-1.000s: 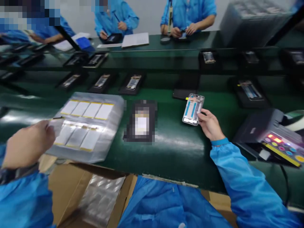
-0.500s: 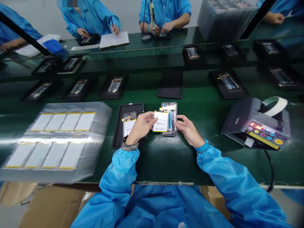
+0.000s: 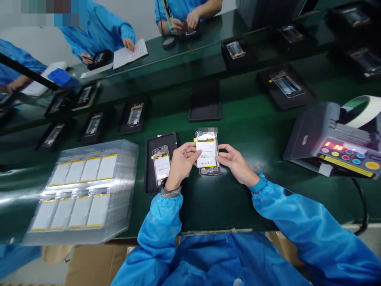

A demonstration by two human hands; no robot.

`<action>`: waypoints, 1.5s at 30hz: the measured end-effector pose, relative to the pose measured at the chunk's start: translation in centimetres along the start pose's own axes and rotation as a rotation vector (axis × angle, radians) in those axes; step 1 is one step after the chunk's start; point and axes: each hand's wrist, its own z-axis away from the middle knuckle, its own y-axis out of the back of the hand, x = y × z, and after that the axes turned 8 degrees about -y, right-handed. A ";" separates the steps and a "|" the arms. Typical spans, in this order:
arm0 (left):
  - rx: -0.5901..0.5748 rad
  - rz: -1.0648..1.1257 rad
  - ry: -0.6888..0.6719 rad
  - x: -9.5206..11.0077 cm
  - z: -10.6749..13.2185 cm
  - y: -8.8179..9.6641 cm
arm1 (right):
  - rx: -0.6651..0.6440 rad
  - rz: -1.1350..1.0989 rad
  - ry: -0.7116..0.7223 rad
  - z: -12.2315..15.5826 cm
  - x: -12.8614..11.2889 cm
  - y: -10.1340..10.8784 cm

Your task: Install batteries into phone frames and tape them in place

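Observation:
My left hand (image 3: 183,163) pinches a flat white phone battery (image 3: 206,154) by its left edge, with the thumb on its face. The battery lies over the middle of an opened phone (image 3: 210,172), covering its bay; whether it touches the bottom cannot be seen. My right hand (image 3: 236,163) grips the phone's right edge, its thumb close to the battery's side. Left of my left hand, a second opened phone (image 3: 162,165) with a white battery in it rests in a black tray (image 3: 150,180).
A clear plastic tray of several batteries (image 3: 102,167) stands at left. A tape dispenser (image 3: 333,143) with a lit display is at right. Beyond lie a black tray (image 3: 205,101) and several trays with phones. Co-workers in blue sleeves (image 3: 111,28) sit across the bench.
My left hand has brought the battery right, from overlapping the phone's left side to over its middle. My right hand stays at the phone's right edge. The camera view has shifted and tilted.

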 end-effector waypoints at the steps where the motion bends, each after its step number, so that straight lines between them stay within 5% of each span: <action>1: 0.004 -0.009 -0.006 -0.1 0.2 -0.2 | -0.008 -0.005 0.001 0.1 0.1 0.0; 12: 0.137 -0.411 -0.395 -0.3 1.5 -0.8 | -0.059 -0.012 -0.011 0.5 -0.3 0.0; 17: 0.188 -0.223 -0.273 -0.8 1.0 -0.7 | -0.088 -0.035 -0.004 0.7 -0.7 0.2; 22: -0.075 0.016 -0.040 -2.1 0.7 -1.2 | -0.019 0.003 0.030 0.4 -0.8 0.5; 27: -0.092 0.059 -0.032 -3.1 1.1 -2.5 | 0.118 0.143 0.083 0.1 -0.2 0.9; 36: 0.116 0.009 -0.024 -3.3 1.9 -4.3 | 0.133 0.217 0.071 0.9 0.6 -0.7; 45: 0.173 -0.152 -0.093 -3.5 2.7 -5.4 | 0.298 0.469 0.119 0.8 1.7 -0.5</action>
